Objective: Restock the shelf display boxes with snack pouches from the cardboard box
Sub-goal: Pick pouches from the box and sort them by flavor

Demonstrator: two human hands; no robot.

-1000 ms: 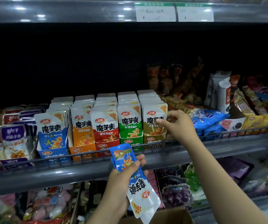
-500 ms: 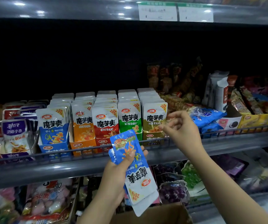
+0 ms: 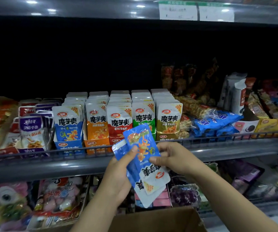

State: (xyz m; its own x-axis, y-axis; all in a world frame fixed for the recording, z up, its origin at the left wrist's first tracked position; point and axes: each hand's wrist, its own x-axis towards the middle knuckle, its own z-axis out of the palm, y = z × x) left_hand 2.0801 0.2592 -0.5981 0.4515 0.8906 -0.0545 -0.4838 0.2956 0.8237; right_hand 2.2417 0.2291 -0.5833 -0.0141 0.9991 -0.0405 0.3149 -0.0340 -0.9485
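Blue pouches, upside down, "20%" corner; left hand grip holding, right hand pinching.

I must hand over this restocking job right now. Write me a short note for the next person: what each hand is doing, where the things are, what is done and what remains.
Left hand: grip on a small stack of blue snack pouches, held upside down in front of the shelf rail.
Right hand: fingers pinch the top pouch of that stack.
Cardboard box: below the hands, at the bottom edge of view; its contents are hidden.
Done: the five display boxes look well filled, orange box to olive included.
Left: turn the blue pouches upright and probably slot them into the blue display box on the left.
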